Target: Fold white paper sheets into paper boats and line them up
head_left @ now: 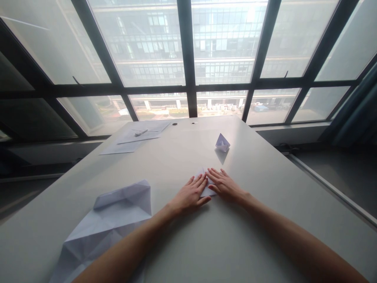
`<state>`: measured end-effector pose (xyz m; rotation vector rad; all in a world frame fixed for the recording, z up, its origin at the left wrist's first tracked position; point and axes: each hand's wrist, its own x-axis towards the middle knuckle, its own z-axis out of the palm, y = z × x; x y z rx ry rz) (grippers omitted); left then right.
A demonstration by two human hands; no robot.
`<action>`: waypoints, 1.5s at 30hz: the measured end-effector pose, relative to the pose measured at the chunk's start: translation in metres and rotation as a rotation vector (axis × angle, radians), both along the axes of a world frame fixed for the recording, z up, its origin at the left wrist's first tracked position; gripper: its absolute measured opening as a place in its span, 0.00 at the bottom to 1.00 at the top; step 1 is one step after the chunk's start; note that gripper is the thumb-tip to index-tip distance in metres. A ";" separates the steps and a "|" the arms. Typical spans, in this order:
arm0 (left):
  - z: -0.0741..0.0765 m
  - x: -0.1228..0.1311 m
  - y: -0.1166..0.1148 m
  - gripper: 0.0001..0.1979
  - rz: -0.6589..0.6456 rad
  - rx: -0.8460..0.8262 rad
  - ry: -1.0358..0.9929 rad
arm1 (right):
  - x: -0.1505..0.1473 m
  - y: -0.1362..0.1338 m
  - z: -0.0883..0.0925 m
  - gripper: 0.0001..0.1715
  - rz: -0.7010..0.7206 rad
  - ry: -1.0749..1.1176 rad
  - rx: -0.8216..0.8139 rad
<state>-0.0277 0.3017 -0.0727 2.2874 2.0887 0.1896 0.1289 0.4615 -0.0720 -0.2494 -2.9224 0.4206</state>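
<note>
A small folded piece of white paper (207, 191) lies on the white table in front of me, partly covered by both hands. Flat on its left side rests my left hand (193, 192), fingers stretched out and thumb apart. My right hand (224, 184) presses on the right side, its fingers also extended and spread. The fingertips of the two hands come close together near the paper's upper part. Beyond them stands a folded paper boat (222, 142), upright on the table. Much of the paper's outline is hidden under my fingers.
A large creased sheet of paper (118, 220) lies at the left, partly under my left forearm. Flat sheets (126, 147) with a small pale object (141, 132) on them are at the table's far left. Windows stand behind the table (182, 153); a curtain (350, 110) hangs at right.
</note>
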 end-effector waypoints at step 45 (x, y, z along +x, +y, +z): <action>0.004 0.002 -0.001 0.40 0.036 -0.026 -0.002 | -0.005 0.011 -0.012 0.30 -0.195 0.159 -0.219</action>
